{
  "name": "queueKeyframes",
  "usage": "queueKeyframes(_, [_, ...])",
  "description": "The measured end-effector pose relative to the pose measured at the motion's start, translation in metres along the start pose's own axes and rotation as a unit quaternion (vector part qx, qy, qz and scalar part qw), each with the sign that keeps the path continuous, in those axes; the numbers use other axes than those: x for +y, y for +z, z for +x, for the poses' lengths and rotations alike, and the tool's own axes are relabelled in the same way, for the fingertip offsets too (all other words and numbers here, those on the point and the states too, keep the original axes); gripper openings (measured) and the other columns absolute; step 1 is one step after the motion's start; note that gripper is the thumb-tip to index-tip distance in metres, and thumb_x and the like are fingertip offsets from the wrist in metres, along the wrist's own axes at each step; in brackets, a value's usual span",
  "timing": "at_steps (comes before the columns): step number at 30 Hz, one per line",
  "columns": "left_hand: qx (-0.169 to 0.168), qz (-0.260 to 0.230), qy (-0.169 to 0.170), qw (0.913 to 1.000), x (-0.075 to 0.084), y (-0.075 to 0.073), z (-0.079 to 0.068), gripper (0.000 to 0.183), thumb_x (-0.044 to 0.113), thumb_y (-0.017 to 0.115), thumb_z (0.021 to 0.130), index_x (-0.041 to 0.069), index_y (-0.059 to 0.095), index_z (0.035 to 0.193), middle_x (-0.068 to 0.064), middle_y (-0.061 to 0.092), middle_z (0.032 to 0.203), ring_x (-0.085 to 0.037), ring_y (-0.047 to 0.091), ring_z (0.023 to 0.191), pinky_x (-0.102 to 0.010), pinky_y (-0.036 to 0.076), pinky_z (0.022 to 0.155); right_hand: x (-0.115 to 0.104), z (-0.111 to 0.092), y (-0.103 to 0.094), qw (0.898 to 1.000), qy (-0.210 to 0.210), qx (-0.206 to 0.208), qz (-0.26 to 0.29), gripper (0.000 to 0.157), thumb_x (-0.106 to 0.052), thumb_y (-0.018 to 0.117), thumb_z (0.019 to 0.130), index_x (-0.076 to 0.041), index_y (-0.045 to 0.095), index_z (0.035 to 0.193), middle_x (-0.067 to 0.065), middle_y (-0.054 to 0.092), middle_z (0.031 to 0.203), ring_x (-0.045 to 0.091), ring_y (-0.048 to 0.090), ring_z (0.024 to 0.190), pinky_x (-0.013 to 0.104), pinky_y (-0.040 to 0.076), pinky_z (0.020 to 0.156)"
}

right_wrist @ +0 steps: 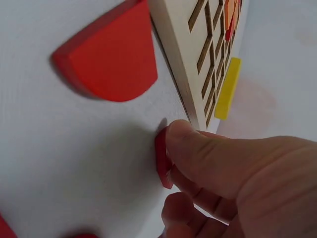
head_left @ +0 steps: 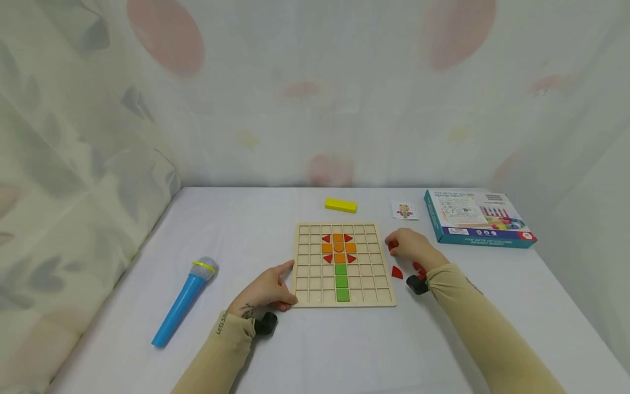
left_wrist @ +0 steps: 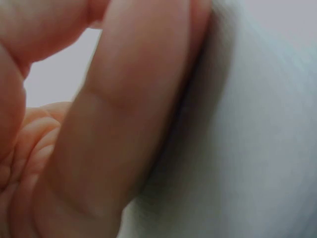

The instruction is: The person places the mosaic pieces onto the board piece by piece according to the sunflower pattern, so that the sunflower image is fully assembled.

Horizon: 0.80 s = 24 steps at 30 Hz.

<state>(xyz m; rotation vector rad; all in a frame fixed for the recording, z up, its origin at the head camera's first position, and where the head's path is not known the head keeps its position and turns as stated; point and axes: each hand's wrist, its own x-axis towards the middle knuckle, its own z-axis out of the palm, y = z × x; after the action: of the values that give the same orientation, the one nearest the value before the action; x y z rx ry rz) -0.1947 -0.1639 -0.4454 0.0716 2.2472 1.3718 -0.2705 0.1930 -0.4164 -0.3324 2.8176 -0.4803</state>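
A square wooden grid board (head_left: 315,284) lies on the white table; orange squares, an orange round piece, small red triangles and a column of green squares (head_left: 342,280) sit in its cells. My left hand (head_left: 263,290) rests at the board's left side, index fingertip and thumb spread along the edge. Close up, the left wrist view has only its fingers against the white cloth. To the right of the board, my right hand (head_left: 413,246) pinches a red piece (right_wrist: 162,161) between thumb and index finger, low over the table. A red quarter-circle piece (right_wrist: 116,59) lies beside the board.
More red pieces (head_left: 419,267) lie under the right wrist. Behind the board are a yellow bar (head_left: 340,206) and a small pattern card (head_left: 404,210). A teal-edged game box (head_left: 479,219) lies at the back right, and a blue toy microphone (head_left: 184,303) at the left.
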Motion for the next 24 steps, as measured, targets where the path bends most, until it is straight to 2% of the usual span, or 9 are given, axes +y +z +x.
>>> queueKeyframes(4, [0.001, -0.001, -0.003, 1.0, 0.001, 0.0, 0.002, 0.097, -0.001, 0.076, 0.067, 0.014, 0.024, 0.148, -0.008, 0.06, 0.062, -0.011, 0.055, 0.046, -0.023, 0.049, 0.047, 0.003, 0.001, 0.001, 1.0, -0.001, 0.005, 0.001, 0.031, -0.011, 0.067, 0.082, -0.003, 0.065, 0.112, 0.013, 0.063, 0.104, 0.026, 0.053, 0.092, 0.045, 0.046, 0.086])
queueKeyframes(8, [-0.004, -0.002, -0.001, 1.0, 0.0, -0.001, 0.001, 0.098, 0.0, 0.076, 0.067, 0.013, 0.023, 0.148, -0.009, 0.061, 0.062, -0.011, 0.055, 0.046, -0.024, 0.049, 0.048, 0.004, 0.0, 0.004, 0.999, 0.006, 0.019, 0.033, 0.019, -0.011, 0.07, 0.08, -0.005, 0.061, 0.096, 0.009, 0.059, 0.089, 0.024, 0.051, 0.081, 0.036, 0.045, 0.072])
queueKeyframes(11, [-0.005, 0.0, -0.001, 1.0, -0.002, 0.0, 0.0, 0.098, 0.0, 0.076, 0.067, 0.012, 0.022, 0.148, -0.009, 0.062, 0.062, -0.011, 0.055, 0.046, -0.024, 0.049, 0.047, 0.003, -0.003, 0.005, 0.996, 0.01, 0.042, 0.072, 0.016, -0.008, 0.071, 0.078, -0.005, 0.056, 0.084, 0.007, 0.055, 0.079, 0.021, 0.049, 0.071, 0.03, 0.041, 0.062])
queueKeyframes(15, [0.001, 0.002, 0.0, 1.0, -0.002, 0.001, -0.001, 0.098, 0.0, 0.076, 0.067, 0.013, 0.023, 0.148, -0.009, 0.061, 0.063, -0.01, 0.055, 0.046, -0.023, 0.049, 0.047, -0.009, -0.006, 0.006, 0.987, 0.001, 0.061, 0.15, 0.015, -0.005, 0.068, 0.08, -0.004, 0.053, 0.078, 0.007, 0.054, 0.072, 0.016, 0.051, 0.06, 0.025, 0.043, 0.055])
queueKeyframes(18, [0.005, 0.005, 0.005, 1.0, -0.001, 0.001, 0.0, 0.098, -0.001, 0.076, 0.066, 0.012, 0.023, 0.148, -0.008, 0.06, 0.063, -0.01, 0.055, 0.046, -0.023, 0.048, 0.047, -0.025, -0.008, 0.007, 0.977, -0.017, 0.044, 0.208, 0.009, -0.003, 0.065, 0.082, -0.003, 0.056, 0.082, 0.008, 0.058, 0.075, 0.016, 0.054, 0.059, 0.025, 0.049, 0.055])
queueKeyframes(20, [0.005, 0.007, 0.006, 0.9999, -0.001, 0.001, -0.001, 0.097, -0.001, 0.076, 0.066, 0.011, 0.024, 0.148, -0.008, 0.06, 0.062, -0.01, 0.055, 0.045, -0.023, 0.048, 0.046, -0.037, -0.009, 0.01, 0.973, -0.033, 0.026, 0.225, 0.006, -0.003, 0.065, 0.082, -0.004, 0.06, 0.085, 0.007, 0.06, 0.079, 0.016, 0.055, 0.063, 0.025, 0.051, 0.058])
queueKeyframes(24, [0.004, 0.009, 0.008, 0.9999, -0.001, 0.0, -0.001, 0.097, -0.001, 0.076, 0.067, 0.011, 0.023, 0.148, -0.008, 0.06, 0.061, -0.01, 0.054, 0.045, -0.023, 0.048, 0.046, -0.058, -0.011, 0.021, 0.977, -0.066, 0.0, 0.205, 0.006, -0.005, 0.068, 0.08, -0.009, 0.065, 0.083, 0.003, 0.061, 0.079, 0.016, 0.053, 0.071, 0.025, 0.048, 0.063])
